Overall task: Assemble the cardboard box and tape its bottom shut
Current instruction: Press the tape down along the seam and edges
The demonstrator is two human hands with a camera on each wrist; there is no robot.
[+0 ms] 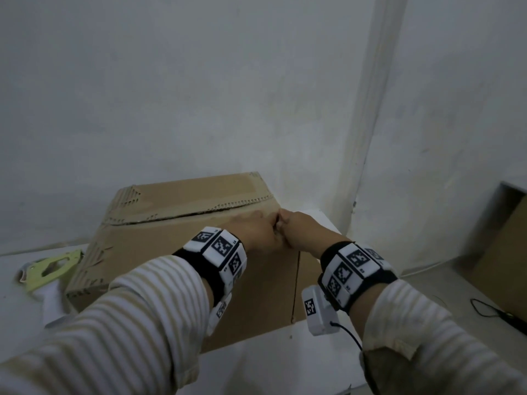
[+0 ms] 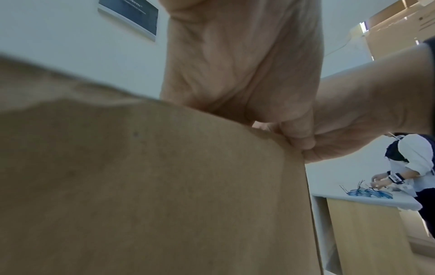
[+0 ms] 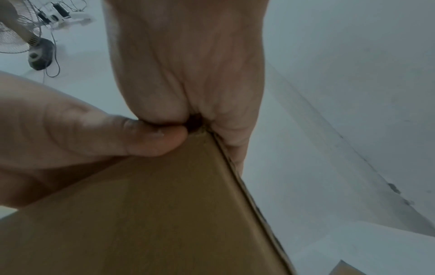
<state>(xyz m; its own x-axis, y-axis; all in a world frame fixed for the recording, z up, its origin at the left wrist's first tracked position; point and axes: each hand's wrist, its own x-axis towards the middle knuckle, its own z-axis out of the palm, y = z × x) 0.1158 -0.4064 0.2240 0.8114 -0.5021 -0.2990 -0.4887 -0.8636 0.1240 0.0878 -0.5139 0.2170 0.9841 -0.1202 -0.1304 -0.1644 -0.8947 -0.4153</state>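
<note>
The brown cardboard box [image 1: 176, 252] stands on the white table [image 1: 285, 360] with its flaps folded shut on top; a seam runs across between them. My left hand [image 1: 262, 226] and right hand [image 1: 293, 223] meet at the near flap's right corner. In the right wrist view my right hand [image 3: 188, 65] curls its fingers over the box [image 3: 164, 214] corner, and the left hand's thumb [image 3: 146, 137] presses on that corner. The left wrist view shows my left hand [image 2: 235, 74] curled over the box [image 2: 164, 186] edge, touching the right hand [image 2: 353, 111]. A yellow-green tape dispenser [image 1: 48, 270] lies left of the box.
The white wall stands close behind the box, with a pillar [image 1: 368, 109] at the right. Another cardboard box [image 1: 502, 252] and a black cable [image 1: 490, 309] are on the floor to the right. A second person [image 2: 409, 167] works at a far table. A fan [image 3: 18, 37] stands on the floor.
</note>
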